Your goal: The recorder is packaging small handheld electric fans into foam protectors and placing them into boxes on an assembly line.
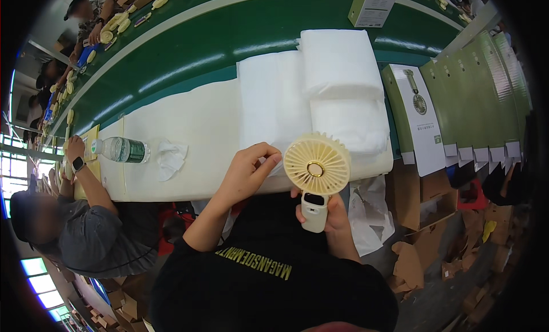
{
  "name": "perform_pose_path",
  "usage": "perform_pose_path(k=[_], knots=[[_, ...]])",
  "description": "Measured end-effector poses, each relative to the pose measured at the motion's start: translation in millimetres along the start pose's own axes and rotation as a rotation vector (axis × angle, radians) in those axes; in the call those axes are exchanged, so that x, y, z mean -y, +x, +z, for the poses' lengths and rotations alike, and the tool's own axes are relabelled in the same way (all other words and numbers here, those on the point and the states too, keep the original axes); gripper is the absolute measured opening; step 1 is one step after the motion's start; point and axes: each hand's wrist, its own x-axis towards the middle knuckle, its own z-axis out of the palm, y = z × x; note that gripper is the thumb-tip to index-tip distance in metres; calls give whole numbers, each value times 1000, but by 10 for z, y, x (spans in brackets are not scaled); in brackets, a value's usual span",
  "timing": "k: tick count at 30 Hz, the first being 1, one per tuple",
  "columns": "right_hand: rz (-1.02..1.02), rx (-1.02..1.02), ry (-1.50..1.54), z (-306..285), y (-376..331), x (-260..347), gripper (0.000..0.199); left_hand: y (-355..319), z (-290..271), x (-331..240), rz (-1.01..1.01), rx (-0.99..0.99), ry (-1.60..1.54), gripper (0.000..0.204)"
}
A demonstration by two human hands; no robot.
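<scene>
Fan (315,181): held at the near edge of the table (206,114), toward its right corner.
Right hand (337,216): closed around the handle (314,219).
Left hand (249,173): half curled beside the fan, with no object seen in its grip.
Handling: judged light, stiff and slightly slippery; the handle is best gripped, and the thin grille ribs, probably fragile, are best spared pressure.

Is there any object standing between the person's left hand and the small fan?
No, nothing visible stands between the left hand and the fan, whose handle the right hand holds. The white bags lie farther back on the table, and the bottle is left of both hands.
</scene>
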Motion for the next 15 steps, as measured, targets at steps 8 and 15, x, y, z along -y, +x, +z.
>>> perform_pose_path(k=[8, 15], knots=[[-76, -51, -401, 115, 210, 99, 70, 153, 8, -79, -228, -256, -938, 12], [-694, -282, -1519, 369, 347, 349, 65, -62, 281, -149, 940, -414, 320, 28]])
